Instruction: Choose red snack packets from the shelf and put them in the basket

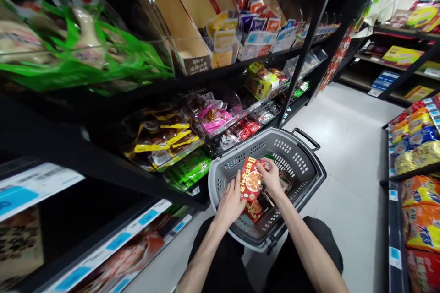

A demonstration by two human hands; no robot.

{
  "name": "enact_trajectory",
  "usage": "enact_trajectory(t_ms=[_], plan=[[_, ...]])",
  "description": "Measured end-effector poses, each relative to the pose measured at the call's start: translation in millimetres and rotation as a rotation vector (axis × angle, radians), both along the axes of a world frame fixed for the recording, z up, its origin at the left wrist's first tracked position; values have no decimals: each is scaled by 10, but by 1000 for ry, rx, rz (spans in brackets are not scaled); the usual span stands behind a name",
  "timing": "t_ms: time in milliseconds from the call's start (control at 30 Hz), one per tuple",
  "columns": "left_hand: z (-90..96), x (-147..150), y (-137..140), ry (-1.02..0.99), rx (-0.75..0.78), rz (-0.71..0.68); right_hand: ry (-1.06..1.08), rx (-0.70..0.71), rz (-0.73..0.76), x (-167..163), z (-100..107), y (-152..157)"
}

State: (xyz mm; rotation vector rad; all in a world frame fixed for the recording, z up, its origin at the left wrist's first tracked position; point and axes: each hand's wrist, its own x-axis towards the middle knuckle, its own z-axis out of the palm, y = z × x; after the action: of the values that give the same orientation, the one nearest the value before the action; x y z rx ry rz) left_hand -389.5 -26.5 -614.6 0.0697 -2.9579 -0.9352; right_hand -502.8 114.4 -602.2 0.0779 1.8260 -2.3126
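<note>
Over a grey shopping basket (216, 178), both of my hands hold one red food box (252, 178) with a picture of a dish on its front. My left hand (231, 201) grips the box along its left side. The fingers of my right hand (270, 176) pinch its upper right part. Beneath it, inside the basket, lies a second red box (255, 210) with a similar picture. Other packs lie beside that box, partly hidden by my right hand and wrist, so their kind cannot be made out. The basket's black handle (305, 139) lies folded outward at the far end.
Black shelving on the left holds green-bagged goods (89, 50), yellow-edged packs (165, 132) and small snack pouches (257, 23). On the right, a shelf carries bright noodle packs (421, 224). A pale floor (350, 146) runs between them. My knees flank the basket's near side.
</note>
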Motion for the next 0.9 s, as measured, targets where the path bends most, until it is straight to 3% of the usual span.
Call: enact_trajectory(t_ms=[100, 233, 400, 600, 900], plan=[[-59, -215, -42, 74, 53, -93, -64, -86, 67, 31, 41, -13], [-151, -332, -13, -44, 57, -66, -112, -111, 132, 58, 3, -19], [-109, -161, 125, -99, -18, 31, -241, -188, 75, 16, -74, -32], [-34, 70, 243, -90, 79, 123, -358, -173, 79, 79, -13, -70], [-63, 127, 228, -38, 249, 152, -353, -175, 65, 155, -6, -134]])
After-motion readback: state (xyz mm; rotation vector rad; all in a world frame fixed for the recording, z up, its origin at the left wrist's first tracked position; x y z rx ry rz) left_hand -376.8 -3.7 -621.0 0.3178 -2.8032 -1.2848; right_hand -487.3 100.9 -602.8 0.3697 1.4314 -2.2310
